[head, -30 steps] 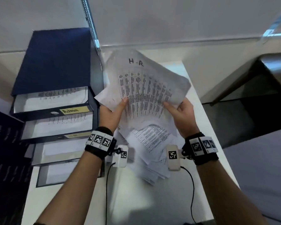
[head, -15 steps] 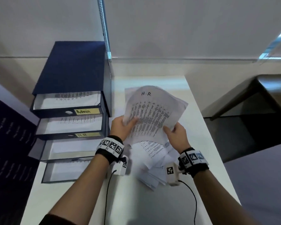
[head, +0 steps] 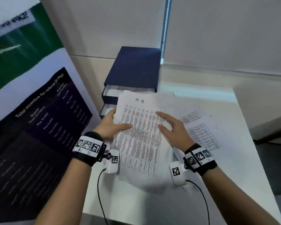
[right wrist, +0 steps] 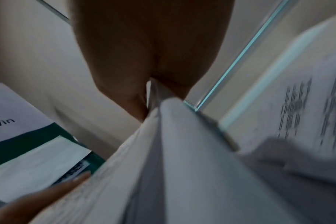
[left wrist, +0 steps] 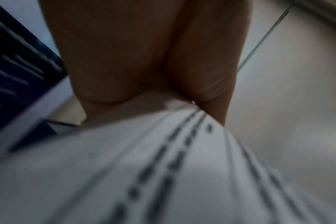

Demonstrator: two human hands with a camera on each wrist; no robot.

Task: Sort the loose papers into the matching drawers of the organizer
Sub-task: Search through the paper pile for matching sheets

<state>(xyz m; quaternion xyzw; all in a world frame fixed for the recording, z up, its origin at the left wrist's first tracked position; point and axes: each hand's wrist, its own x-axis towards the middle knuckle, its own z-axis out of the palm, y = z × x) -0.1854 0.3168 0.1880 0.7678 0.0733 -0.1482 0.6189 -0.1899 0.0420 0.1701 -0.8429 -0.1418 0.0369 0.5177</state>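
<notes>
Head: left hand [head: 111, 125] gripped the left edge of the paper stack [head: 143, 140] marked H R, thumb on top. Right hand [head: 173, 129] lay flat on it, fingers straight. The stack's far edge overlapped the organizer [head: 133, 70] and its open drawers [head: 110, 93]. More sheets [head: 201, 130] lay to the right, with a banner [head: 31, 111] close on the left.
Wrists: blurred, palms against paper.

— The head view is evenly lit and soft-edged. A bright band of light lies across the far end of the white surface [head: 201, 98], and the banner [head: 15, 21] at the left edge is smeared and bent.

— Both wrist views are dimmer. The left hand [left wrist: 144, 53] and right hand [right wrist: 153, 45] sit close to the lens as dark, unfocused shapes, and the print on the papers [left wrist: 173, 166] streaks with motion blur.
</notes>
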